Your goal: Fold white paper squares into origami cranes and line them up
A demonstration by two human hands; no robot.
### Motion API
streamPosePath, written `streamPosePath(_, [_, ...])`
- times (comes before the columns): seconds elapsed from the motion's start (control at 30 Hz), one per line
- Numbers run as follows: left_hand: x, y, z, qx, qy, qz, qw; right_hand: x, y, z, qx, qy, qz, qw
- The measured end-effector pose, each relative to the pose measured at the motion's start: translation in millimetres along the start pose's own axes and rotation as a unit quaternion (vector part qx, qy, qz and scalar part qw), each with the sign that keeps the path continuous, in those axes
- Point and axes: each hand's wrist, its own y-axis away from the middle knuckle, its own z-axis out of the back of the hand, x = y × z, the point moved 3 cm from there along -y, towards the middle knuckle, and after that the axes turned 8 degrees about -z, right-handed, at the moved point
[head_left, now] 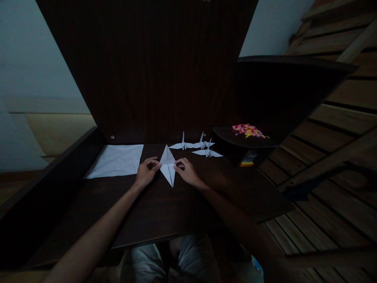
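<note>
A folded white paper diamond (167, 165) stands point up between my two hands, just over the dark desk (138, 220). My left hand (147, 169) pinches its left corner between thumb and fingers. At the opposite corner, my right hand (186, 170) pinches the paper in the same way. A crease or slit runs down the lower half of the diamond. Behind my right hand are three folded paper cranes, one at the left (183, 145), one behind (202, 144) and one in front (208, 152), with wings spread.
Creased white paper (118, 160) lies flat at the left, near a low side board (59, 169). Small pink, red and yellow pieces (247, 130) are heaped on a corner shelf (226, 135). Below it is a colourful item (247, 160). Wooden slats (338, 196) fill the right side.
</note>
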Motion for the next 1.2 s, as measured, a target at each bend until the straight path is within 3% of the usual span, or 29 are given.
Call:
streamPosePath(0.13, [-6.9,0.2,2.6,-0.025,-0.014,-0.03,0.999,-6.3,-4.2,-3.0,0.01,-0.143,-0.053,0.988])
streamPosePath(0.27, [-8.5,1.5,2.2,-0.043,0.002,-0.047,0.998,-5.7,-3.9,-0.5,-0.005,-0.219,-0.072,0.973])
streamPosePath(0.53, [-7.6,5.8,-7.3,-0.048,0.192,0.021,0.98,-3.7,-1.2,2.3,-0.049,-0.324,-0.123,0.937])
streamPosePath(0.67, [-6.5,5.7,-6.7,-0.067,0.22,0.024,0.973,-3.1,-1.0,1.9,-0.043,-0.349,-0.142,0.925])
streamPosePath(0.87, [-10.5,5.6,-4.9,-0.049,0.236,0.035,0.97,0.0,0.0,2.6,-0.021,-0.38,-0.173,0.909])
streamPosePath(1.2, [-25.3,10.7,-5.9,-0.006,0.294,0.132,0.947,8.7,4.1,2.0,0.019,-0.348,-0.129,0.928])
